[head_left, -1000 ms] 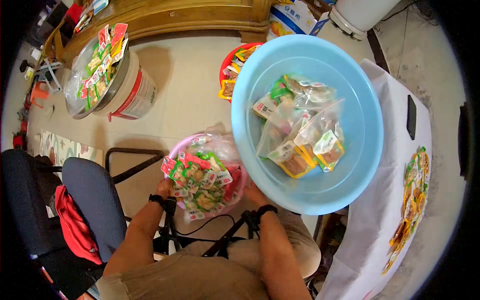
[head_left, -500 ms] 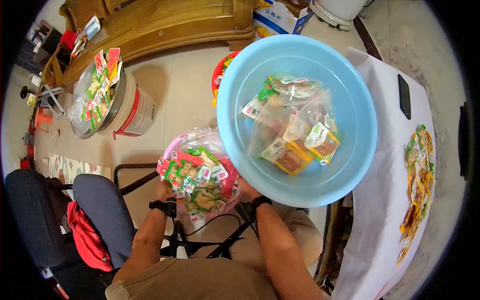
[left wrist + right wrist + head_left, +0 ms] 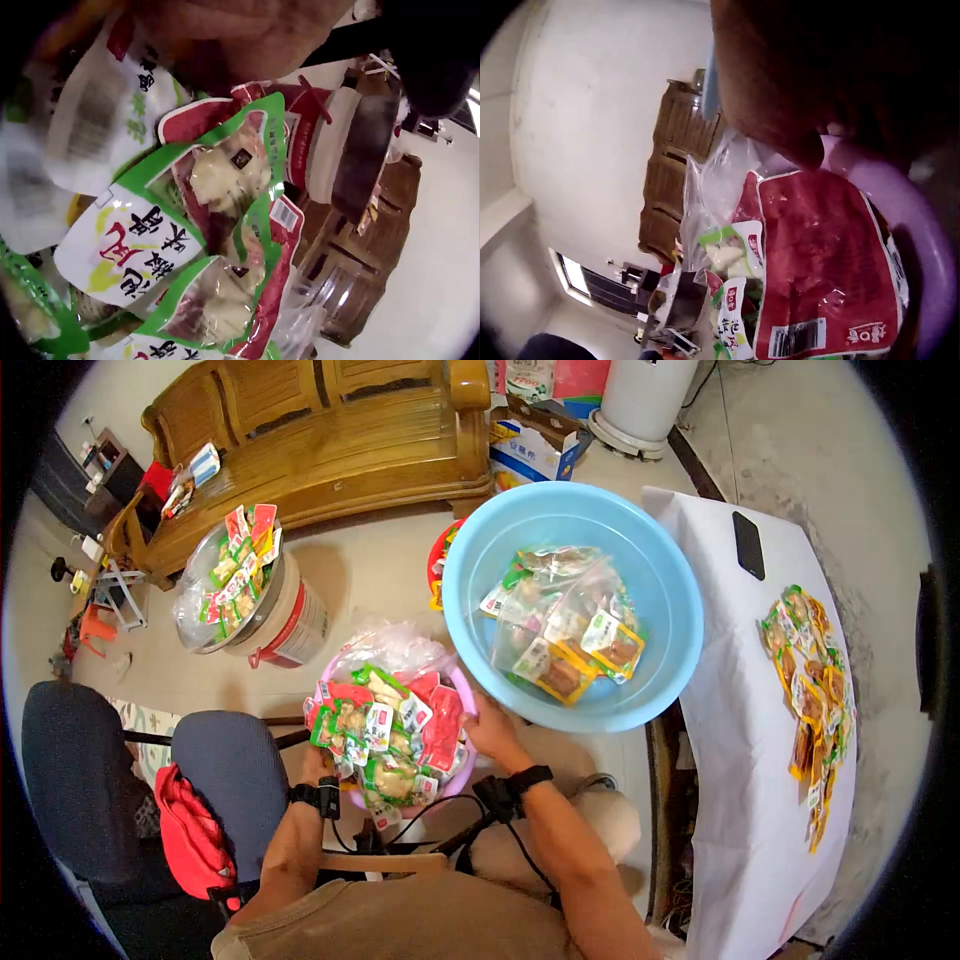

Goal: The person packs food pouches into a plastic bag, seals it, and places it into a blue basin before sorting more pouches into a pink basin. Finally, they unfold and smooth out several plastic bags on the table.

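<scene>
A pink-purple basin (image 3: 465, 695) heaped with snack packets (image 3: 390, 735) is between my two hands, in front of my body. My left hand (image 3: 318, 765) grips its left side, partly hidden by the packets. On the opposite side my right hand (image 3: 490, 730) holds the rim, and the right wrist view shows its thumb over the purple rim (image 3: 926, 225). Red packets (image 3: 821, 262) lie just inside that rim. In the left wrist view, green-edged packets (image 3: 225, 172) are close below the left hand (image 3: 232, 37). A clear plastic bag (image 3: 390, 650) sticks out at the basin's far side.
A large blue basin (image 3: 660, 650) holding bagged packets stands at the right, with a red basin (image 3: 436, 565) behind it. The white-covered table (image 3: 730, 760) carries packets and a phone (image 3: 748, 546). Office chairs (image 3: 225, 770) stand left. A bucket (image 3: 295, 625) supports a metal bowl of packets.
The pink-purple basin has risen toward me in both hands. My right hand, partly covered by the blue basin earlier, now shows more fully. The head view has tilted up, revealing more of the wooden bench.
</scene>
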{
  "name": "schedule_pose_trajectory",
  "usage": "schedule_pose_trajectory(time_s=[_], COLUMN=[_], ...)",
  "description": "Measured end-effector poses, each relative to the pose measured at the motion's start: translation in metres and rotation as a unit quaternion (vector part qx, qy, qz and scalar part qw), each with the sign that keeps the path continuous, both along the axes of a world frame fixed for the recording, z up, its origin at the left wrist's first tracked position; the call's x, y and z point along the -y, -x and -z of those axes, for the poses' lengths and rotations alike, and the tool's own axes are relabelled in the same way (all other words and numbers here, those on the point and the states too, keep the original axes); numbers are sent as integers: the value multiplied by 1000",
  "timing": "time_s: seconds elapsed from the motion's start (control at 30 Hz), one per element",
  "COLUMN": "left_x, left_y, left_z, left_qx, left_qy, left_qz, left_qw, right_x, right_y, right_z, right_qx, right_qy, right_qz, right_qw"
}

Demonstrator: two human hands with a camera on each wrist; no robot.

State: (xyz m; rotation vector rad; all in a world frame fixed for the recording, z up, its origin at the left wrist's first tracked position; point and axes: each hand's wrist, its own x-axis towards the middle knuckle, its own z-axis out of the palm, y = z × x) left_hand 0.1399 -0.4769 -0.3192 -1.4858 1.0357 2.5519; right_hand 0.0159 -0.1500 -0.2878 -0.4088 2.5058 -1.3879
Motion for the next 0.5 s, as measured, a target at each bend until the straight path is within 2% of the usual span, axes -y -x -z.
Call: schedule_pose_trajectory(time_s=[0.03, 0.07, 0.1, 0.13, 0.17, 0.2, 0.23, 0.3, 0.37, 0.43, 0.47, 0.5], left_x=[-2, -2, 19, 18, 17, 14, -27, -9, 20, 41, -11, -21], left_y=[-10, -21, -31, -28, -22, -13, -5, -5, -20, -30, -24, -29], left_z=[-4, -6, 5, 7, 8, 4, -62, -41, -30, -29, -89, -115], left_qx=[-79, -147, -74, -75, -52, -27, -1, -45, -87, -193, -132, -140], left_qy=[261, 495, 583, 587, 385, 145, 27, 16, 8, 77, 65, 73], left_qz=[165, 314, 370, 368, 210, 34, 17, 17, 18, 100, 52, 61], left_qw=[948, 797, 719, 717, 897, 989, 999, 999, 996, 973, 988, 986], right_x=[-6, -10, -15, -19, -22, -25, -29, -34, -37, -34, -34, -36], right_y=[-5, -9, -9, -9, -10, -13, -15, -17, -18, -15, -14, -16], right_z=[-15, -15, -11, -7, -4, -5, -8, -13, -19, -9, -4, -10], right_qx=[28, 27, -35, -98, -123, -127, -128, -134, -91, -106, -116, -76], right_qy=[6, 9, 27, 45, 65, 67, 63, 61, 58, 83, 102, 109], right_qz=[1, -1, 3, 9, 23, 24, 36, 48, 31, 33, 30, 10], right_qw=[1000, 1000, 999, 994, 990, 989, 989, 988, 994, 990, 988, 991])
